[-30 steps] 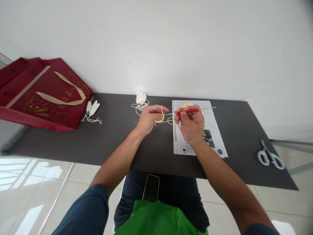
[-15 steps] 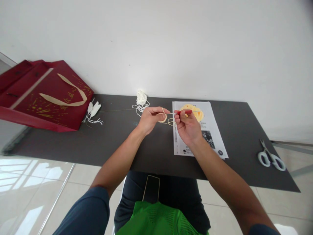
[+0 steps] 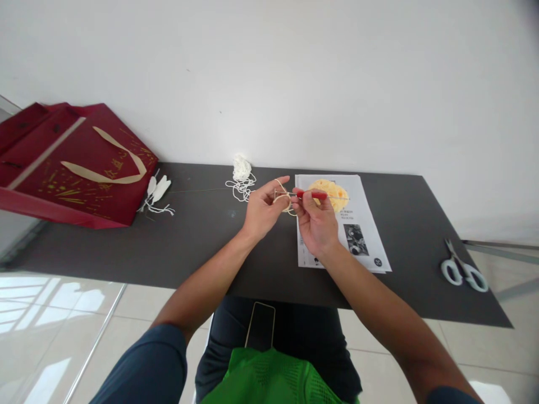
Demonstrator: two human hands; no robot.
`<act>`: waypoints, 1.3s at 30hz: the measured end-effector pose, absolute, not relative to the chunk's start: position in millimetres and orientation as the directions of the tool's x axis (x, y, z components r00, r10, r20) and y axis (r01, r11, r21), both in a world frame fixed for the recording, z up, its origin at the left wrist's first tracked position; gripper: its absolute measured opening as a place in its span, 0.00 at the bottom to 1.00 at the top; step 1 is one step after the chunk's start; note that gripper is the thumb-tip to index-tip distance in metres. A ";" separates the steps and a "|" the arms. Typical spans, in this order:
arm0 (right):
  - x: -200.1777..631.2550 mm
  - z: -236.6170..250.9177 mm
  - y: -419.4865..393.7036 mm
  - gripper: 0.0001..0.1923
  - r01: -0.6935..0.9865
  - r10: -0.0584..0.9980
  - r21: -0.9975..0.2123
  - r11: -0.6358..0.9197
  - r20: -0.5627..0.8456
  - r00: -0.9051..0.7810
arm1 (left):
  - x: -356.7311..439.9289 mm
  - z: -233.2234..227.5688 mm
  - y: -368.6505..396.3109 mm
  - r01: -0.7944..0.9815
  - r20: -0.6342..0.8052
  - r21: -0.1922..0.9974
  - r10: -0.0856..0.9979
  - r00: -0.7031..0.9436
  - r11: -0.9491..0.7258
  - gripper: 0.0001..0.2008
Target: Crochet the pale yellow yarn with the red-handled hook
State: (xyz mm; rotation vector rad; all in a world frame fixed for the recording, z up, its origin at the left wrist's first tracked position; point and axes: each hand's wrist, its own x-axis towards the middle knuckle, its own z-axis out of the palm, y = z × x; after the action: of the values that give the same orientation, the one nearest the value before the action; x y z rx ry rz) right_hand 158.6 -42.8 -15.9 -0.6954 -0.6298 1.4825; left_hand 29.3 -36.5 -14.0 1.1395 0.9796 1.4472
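At the far left of the dark table point(image 3: 126, 252), a red gift bag point(image 3: 71, 163) with a beige ribbon handle lies flat, its left part overhanging the table edge. Just right of it lie small white tassels point(image 3: 158, 193) with loose threads. Further right, near the back edge against the wall, sits a small ball of white yarn point(image 3: 242, 167), with slack strands spread on the table below it.

Right of the yarn, the left hand point(image 3: 261, 210) is raised above the table. Its grip is partly closed: thumb and forefinger pinch a loop of cream yarn point(image 3: 283, 199), which wraps over the forefinger. The right hand point(image 3: 314, 221) is directly beside it, fingertips nearly touching the left's. Its grip is closed on a red-handled crochet hook point(image 3: 314, 195), held level, with the metal tip pointing left into the loop. Whether the hook has caught the strand cannot be told.

Under and behind the right hand lies a printed sheet point(image 3: 357, 224) showing a yellow round item and a small dark photograph. Well apart, at the table's right end, white-handled scissors point(image 3: 463, 272) lie closed.

In the near foreground, a phone point(image 3: 260, 325) rests on the person's lap above a green mesh garment point(image 3: 273, 376).
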 end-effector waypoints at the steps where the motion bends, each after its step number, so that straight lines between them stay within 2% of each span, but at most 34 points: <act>1: 157.7 -16.1 -43.4 0.14 -0.660 0.999 -0.751 -0.029 -0.043 0.005 | 30.4 -13.7 -37.3 -0.233 0.153 0.959 0.986 -0.061 -0.163 0.24; 5: 155.8 -17.2 -44.4 0.12 -0.645 1.000 -0.764 -0.001 -0.019 0.022 | 33.2 -14.4 -39.7 -0.235 0.143 0.958 0.984 -0.102 -0.164 0.21; 12: 158.2 -17.1 -43.5 0.11 -0.601 0.997 -0.797 0.068 0.043 0.057 | 32.9 -12.2 -41.5 -0.118 0.210 0.964 0.955 -0.208 -0.238 0.18; 26: 164.2 -17.9 -42.8 0.11 -0.491 0.953 -0.817 0.302 0.263 0.149 | 31.1 -7.3 -41.0 -0.125 0.219 0.958 0.942 -0.254 -0.257 0.17; 39: 160.2 -21.1 -49.3 0.07 -0.382 0.909 -0.825 0.416 0.361 0.209 | 31.4 -9.9 -43.7 -0.087 0.232 0.960 0.926 -0.298 -0.268 0.15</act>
State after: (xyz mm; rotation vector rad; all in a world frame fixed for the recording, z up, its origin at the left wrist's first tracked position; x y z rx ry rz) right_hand 160.2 -49.3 -21.1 -0.6633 -0.9719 0.9951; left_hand 31.4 -43.7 -9.9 1.1458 1.1881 1.6736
